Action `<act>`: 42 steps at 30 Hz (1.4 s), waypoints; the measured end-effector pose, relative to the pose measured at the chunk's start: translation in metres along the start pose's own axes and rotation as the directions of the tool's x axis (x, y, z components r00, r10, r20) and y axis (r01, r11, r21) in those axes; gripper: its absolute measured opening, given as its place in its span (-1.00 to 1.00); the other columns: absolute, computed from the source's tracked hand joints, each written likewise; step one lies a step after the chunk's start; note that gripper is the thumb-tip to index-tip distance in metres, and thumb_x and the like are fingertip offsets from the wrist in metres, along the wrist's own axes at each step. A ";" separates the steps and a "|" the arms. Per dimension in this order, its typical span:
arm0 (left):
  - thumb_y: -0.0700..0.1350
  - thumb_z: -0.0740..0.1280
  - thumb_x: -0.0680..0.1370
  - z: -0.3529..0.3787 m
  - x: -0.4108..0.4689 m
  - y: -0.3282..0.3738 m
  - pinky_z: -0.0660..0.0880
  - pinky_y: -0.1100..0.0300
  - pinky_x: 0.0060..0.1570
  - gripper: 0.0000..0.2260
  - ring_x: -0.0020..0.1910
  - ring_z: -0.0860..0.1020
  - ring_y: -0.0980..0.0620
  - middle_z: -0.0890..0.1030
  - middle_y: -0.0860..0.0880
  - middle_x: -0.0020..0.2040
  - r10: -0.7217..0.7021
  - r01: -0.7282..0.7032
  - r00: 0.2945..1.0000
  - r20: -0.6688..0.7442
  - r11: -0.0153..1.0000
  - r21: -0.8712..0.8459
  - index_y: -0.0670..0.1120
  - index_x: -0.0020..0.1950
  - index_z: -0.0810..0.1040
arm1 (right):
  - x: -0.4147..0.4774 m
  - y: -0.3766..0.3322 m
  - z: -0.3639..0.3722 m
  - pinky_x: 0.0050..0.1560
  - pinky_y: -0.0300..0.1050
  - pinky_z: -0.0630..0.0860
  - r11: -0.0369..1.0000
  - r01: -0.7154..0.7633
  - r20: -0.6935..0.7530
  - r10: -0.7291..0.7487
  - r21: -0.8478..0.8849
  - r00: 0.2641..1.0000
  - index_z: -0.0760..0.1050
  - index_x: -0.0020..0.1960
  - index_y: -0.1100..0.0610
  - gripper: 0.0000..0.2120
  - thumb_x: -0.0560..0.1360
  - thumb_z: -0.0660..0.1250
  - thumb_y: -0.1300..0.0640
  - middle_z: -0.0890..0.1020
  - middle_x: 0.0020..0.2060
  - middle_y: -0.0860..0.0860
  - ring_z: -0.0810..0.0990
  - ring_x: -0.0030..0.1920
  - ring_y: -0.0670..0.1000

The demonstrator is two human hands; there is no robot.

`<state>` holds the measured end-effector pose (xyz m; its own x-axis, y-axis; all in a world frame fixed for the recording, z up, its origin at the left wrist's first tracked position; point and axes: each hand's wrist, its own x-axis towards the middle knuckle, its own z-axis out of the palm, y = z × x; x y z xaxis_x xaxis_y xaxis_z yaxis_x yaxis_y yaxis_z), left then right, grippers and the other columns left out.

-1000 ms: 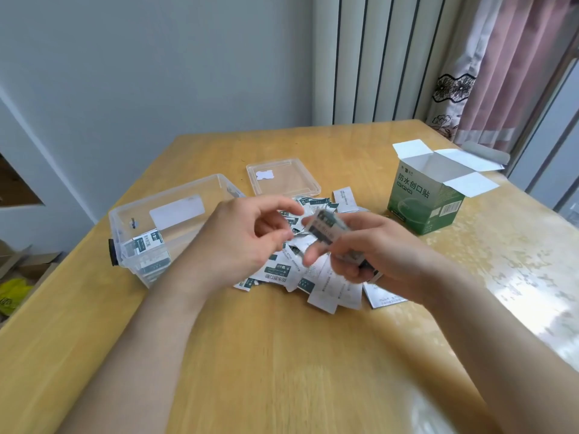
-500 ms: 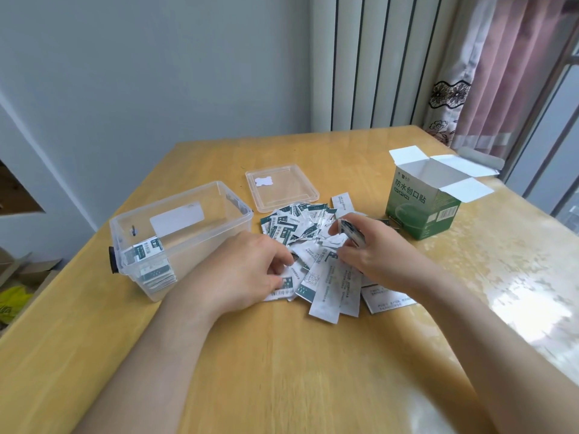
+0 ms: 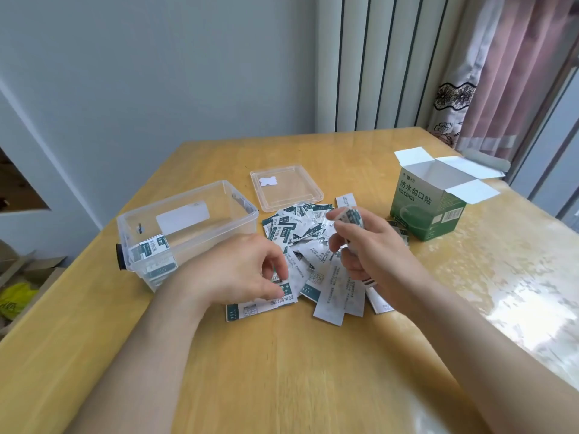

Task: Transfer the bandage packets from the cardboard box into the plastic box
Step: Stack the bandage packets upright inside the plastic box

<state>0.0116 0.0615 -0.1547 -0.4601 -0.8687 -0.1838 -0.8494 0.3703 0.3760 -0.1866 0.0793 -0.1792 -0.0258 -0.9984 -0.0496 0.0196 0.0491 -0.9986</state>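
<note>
A heap of white and green bandage packets lies spread on the wooden table between my hands. My left hand rests on the heap's near left edge, its fingertips pinching a packet that still lies flat. My right hand hovers over the heap's right side and grips a small stack of packets. The clear plastic box stands open at the left with a few packets standing in its near corner. The green cardboard box stands at the right, flaps open.
The plastic box's clear lid lies upside down behind the heap. The table's left edge runs close by the plastic box. A wall and a radiator stand behind the table; curtains hang at the far right.
My left hand dropped from mid-air onto the heap and pinched a packet at its near edge. My right hand lowered to the heap, then lifted a little, still holding its stack.
</note>
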 end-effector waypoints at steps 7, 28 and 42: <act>-0.14 0.48 0.44 0.008 -0.002 0.013 0.39 0.32 -0.25 -0.71 -0.21 0.45 0.24 0.53 0.14 -0.16 -0.001 -0.006 0.998 0.067 0.995 0.104 0.08 0.07 0.49 | 0.000 0.005 0.008 -0.54 -0.26 0.14 0.993 -0.080 0.069 0.074 0.082 0.995 0.52 0.14 0.14 -0.83 0.61 0.21 0.20 0.49 -0.36 0.05 0.22 -0.52 -0.05; -0.14 0.43 0.44 0.035 0.011 0.041 0.33 0.52 -0.09 -0.69 0.01 0.46 0.30 0.52 0.19 0.03 -0.004 -0.293 0.721 -0.693 0.904 -0.311 0.04 0.11 0.44 | -0.014 -0.003 0.018 -0.34 -0.13 0.26 0.908 -0.277 0.347 0.162 0.314 0.924 0.53 0.07 0.14 -0.68 0.57 0.24 -0.11 0.40 -0.38 0.06 0.35 -0.48 -0.02; 0.23 0.44 0.30 0.042 0.005 0.047 0.26 0.06 0.38 -0.07 0.36 0.25 0.20 0.31 0.20 0.33 0.239 -0.330 0.864 -0.443 0.933 -0.140 0.17 0.55 0.01 | -0.017 -0.013 0.013 -0.48 -0.23 0.30 0.930 -0.222 0.292 0.133 0.294 0.947 0.35 -0.23 0.19 -0.85 0.47 0.16 0.38 0.41 -0.48 0.03 0.35 -0.49 -0.04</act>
<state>-0.0413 0.0880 -0.1760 -0.4861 -0.8077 0.3337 -0.6047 0.5866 0.5387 -0.1737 0.0956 -0.1653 0.2705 -0.9467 -0.1748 0.3175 0.2592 -0.9122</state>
